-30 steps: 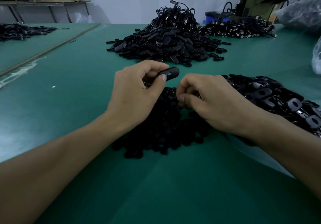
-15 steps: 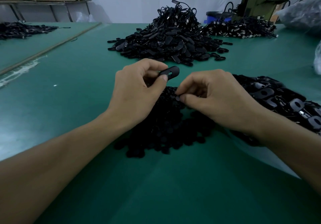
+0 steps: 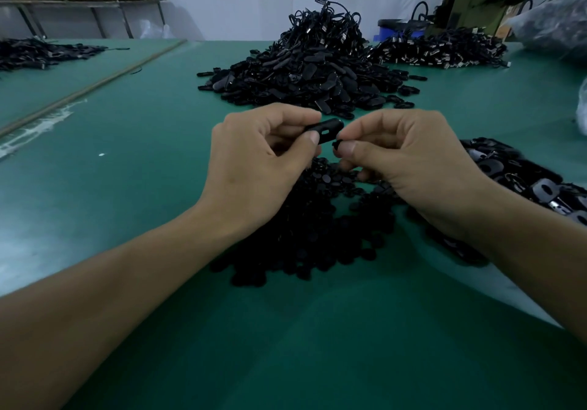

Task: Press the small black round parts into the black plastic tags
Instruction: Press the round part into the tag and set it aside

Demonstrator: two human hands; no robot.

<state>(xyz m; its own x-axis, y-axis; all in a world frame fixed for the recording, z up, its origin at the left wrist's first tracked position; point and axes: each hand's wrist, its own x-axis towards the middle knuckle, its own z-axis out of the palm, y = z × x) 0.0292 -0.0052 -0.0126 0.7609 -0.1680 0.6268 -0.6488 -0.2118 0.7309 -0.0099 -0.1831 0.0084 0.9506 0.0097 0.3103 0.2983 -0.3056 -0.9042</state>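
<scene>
My left hand (image 3: 257,168) pinches a black plastic tag (image 3: 327,130) between thumb and fingers, its free end pointing right, raised above the table. My right hand (image 3: 409,161) pinches a small black round part (image 3: 336,144) at its fingertips, just below and touching the tag's right end. Under both hands a heap of small black round parts (image 3: 311,228) lies on the green table (image 3: 143,161). A pile of loose tags (image 3: 524,180) lies at the right, partly hidden by my right forearm.
A big mound of black tags with cords (image 3: 311,69) sits further back in the middle. Another pile (image 3: 444,50) lies at the back right beside a blue bin (image 3: 397,29) and a green machine (image 3: 476,6). More black parts (image 3: 38,53) lie at the far left. A plastic bag (image 3: 552,28) is at the right edge.
My right hand has risen from the heap of round parts with one part pinched, and moved up to the tag's end. The left hand has kept hold of the tag.
</scene>
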